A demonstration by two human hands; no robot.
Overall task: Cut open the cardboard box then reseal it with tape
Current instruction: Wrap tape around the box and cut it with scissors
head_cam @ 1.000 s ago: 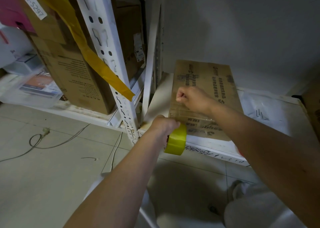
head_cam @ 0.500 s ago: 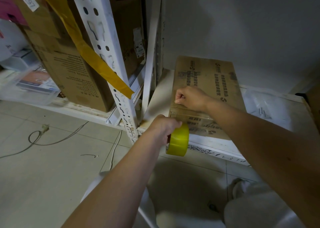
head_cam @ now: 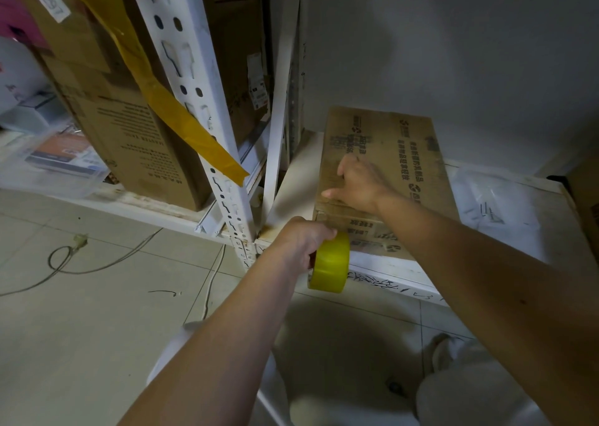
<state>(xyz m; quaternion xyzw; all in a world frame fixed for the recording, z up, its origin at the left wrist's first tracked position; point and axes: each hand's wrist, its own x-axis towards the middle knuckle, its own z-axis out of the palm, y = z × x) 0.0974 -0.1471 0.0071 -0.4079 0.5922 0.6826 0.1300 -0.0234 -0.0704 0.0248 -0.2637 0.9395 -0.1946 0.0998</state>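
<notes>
Left hand [head_cam: 299,242] nearest, fingers wrapped round the yellow tape roll [head_cam: 330,263], held just off the front lower edge of the cardboard box [head_cam: 389,153]. Right hand [head_cam: 355,182] flat on the box top near its front edge, fingers extended and pressing, gripping nothing. Box lies on the white shelf [head_cam: 405,276], low, by the upright post [head_cam: 201,101]. Further left: a taller carton [head_cam: 129,127] with a loose yellow tape strip [head_cam: 181,114].

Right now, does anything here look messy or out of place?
Yes. A loose strip of yellow tape dangles across the white shelf post, its end hanging free, and a cable lies in loops on the floor.
</notes>
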